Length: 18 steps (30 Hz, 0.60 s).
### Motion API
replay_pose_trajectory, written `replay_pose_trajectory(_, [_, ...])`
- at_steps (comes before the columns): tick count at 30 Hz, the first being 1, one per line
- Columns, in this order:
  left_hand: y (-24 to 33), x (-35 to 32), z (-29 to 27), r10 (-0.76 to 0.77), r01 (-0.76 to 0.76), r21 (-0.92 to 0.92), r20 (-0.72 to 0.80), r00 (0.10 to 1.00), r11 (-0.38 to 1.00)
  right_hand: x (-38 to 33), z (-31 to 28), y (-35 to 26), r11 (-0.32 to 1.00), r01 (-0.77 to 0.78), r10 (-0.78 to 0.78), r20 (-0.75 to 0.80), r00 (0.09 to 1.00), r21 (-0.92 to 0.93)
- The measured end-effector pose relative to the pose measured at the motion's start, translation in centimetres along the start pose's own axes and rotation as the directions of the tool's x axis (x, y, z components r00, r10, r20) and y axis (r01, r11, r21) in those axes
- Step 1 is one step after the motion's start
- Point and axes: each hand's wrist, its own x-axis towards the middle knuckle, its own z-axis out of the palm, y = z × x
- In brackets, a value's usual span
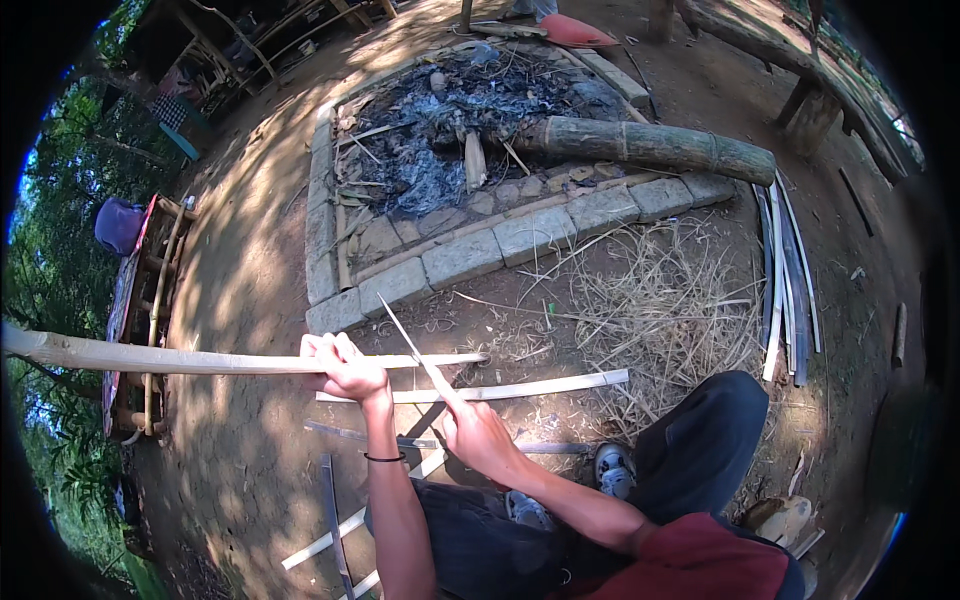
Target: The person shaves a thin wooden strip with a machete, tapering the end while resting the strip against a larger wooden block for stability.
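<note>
My left hand [348, 374] is closed around a long pale bamboo strip [190, 360], which runs level from the left rim of the view to just past my hand. In my right hand [484, 440] is a knife [405, 335], its thin blade pointing up and left. The blade crosses the strip to the right of my left hand and seems to touch it. Below, another bamboo strip [540, 387] lies on the ground. My right fingers are wrapped round the knife's handle, which they partly hide.
A stone-edged fire pit [460, 262] with ash lies ahead, a thick bamboo log [650, 145] reaching out of it. Shavings [680, 310] cover the ground at right, beside several long strips [785, 270]. At left stands a low bamboo bench [155, 300] with a purple object [119, 226].
</note>
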Motion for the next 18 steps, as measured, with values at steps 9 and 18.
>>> replay_pose_trajectory(9, [0.0, -1.0, 0.1, 0.000, -0.007, 0.197, 0.037, 0.999, 0.980, 0.9, 0.1, 2.0, 0.999, 0.043, -0.043, -0.077, 0.996, -0.002])
replay_pose_trajectory(18, [0.4, -1.5, 2.2, 0.011, -0.012, 0.101, 0.013, 1.000, 0.995, 1.2, 0.4, 5.2, 0.999, 0.036, -0.035, -0.090, 0.995, 0.018])
